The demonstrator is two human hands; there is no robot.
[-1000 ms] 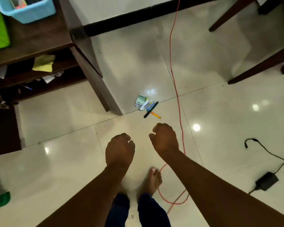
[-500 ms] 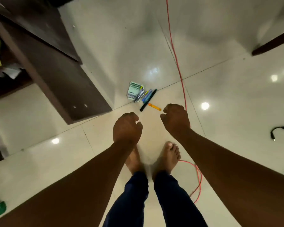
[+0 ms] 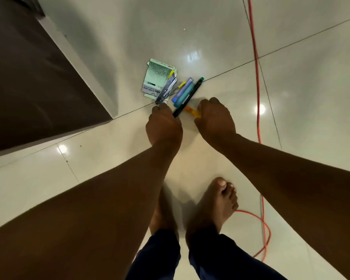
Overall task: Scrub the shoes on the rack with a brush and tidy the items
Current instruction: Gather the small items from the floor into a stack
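Observation:
A small heap of stationery lies on the tiled floor: a pale green card packet (image 3: 159, 77), a metallic clip-like piece (image 3: 166, 90), a blue and teal case (image 3: 183, 91), a long black pen (image 3: 188, 97) and a short orange pen (image 3: 191, 111). My left hand (image 3: 164, 128) reaches down with curled fingers, its fingertips at the near ends of the black pen and the metallic piece. My right hand (image 3: 215, 118), also curled, covers the near end of the orange pen. Whether either hand grips anything is hidden. No shoes or brush are in view.
A dark wooden furniture panel (image 3: 32, 73) stands at the left, its corner close to the heap. A red cable (image 3: 257, 81) runs down the floor on the right and loops near my bare feet (image 3: 214, 203).
I have bent lower and both hands have moved forward and down, from above the floor near my feet to the near edge of the stationery heap. The heap itself has not moved.

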